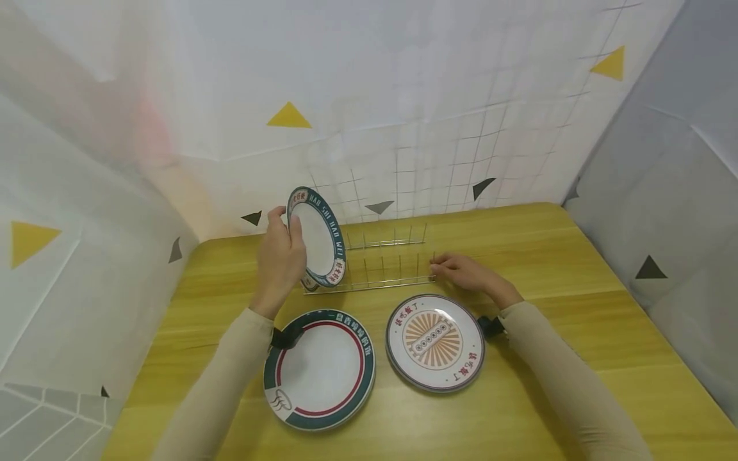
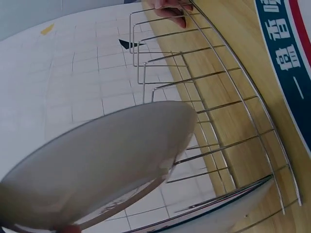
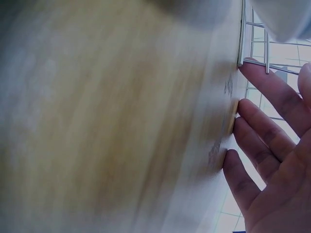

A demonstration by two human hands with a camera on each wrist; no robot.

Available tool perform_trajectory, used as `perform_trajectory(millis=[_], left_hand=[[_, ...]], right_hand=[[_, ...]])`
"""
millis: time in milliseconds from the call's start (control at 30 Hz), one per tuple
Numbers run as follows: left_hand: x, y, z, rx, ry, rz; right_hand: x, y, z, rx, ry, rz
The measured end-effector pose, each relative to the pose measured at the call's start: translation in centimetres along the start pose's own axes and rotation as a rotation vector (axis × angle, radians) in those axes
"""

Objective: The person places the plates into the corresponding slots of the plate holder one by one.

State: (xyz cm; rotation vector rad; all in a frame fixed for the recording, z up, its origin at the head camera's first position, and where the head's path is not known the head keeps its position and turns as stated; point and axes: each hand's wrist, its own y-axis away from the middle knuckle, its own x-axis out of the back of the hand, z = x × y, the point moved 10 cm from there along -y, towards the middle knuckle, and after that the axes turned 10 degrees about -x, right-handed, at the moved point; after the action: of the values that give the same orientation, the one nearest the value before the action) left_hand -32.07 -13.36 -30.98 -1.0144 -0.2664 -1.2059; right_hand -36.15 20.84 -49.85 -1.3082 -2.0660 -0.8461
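Observation:
My left hand [image 1: 280, 253] grips a white plate [image 1: 317, 234] with a green lettered rim, thumb on its face, tilted above the left end of a wire dish rack [image 1: 369, 286]. In the left wrist view the held plate's pale underside [image 2: 107, 155] fills the lower left. Below it, a second plate [image 2: 218, 213] stands between wires at the rack's end, mostly hidden in the head view. At the rack's right end, my right hand [image 1: 467, 274] touches the wire corner. Its fingers [image 3: 262, 131] are fairly straight and spread, their tips against the tabletop.
In front of the rack lie a large green-rimmed plate [image 1: 323, 371] on the left and a smaller plate with an orange sunburst [image 1: 436, 342] on the right, both apparently stacked. The wooden table [image 1: 519, 397] ends at white-covered walls [image 1: 357, 77] behind and at the sides.

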Motion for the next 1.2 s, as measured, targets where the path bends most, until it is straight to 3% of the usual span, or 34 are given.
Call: perform_trajectory(millis=[233,500,667,800,933,1200], left_hand=[[-0.5,-0.2,1.5,0.012,-0.115,-0.06],[0.5,0.1,0.9,0.066,-0.142,-0.084],[0.3,0.0,1.8,0.046,-0.134,-0.111],[-0.9,-0.3,2.5,0.053,-0.102,-0.135],[-1.9,-0.7,2.4,0.068,-0.044,-0.117],[-4.3,-0.9,1.3,0.073,0.174,-0.074]], right_hand=[[0.1,0.1,-0.3,0.007,0.025,0.015],[-0.2,0.1,-0.4,0.007,0.012,-0.002],[-0.1,0.1,-0.2,0.015,0.006,0.0],[0.1,0.3,-0.2,0.016,0.005,0.005],[0.1,0.4,-0.2,0.016,0.014,0.012],[0.1,0.5,-0.2,0.026,0.003,0.012]])
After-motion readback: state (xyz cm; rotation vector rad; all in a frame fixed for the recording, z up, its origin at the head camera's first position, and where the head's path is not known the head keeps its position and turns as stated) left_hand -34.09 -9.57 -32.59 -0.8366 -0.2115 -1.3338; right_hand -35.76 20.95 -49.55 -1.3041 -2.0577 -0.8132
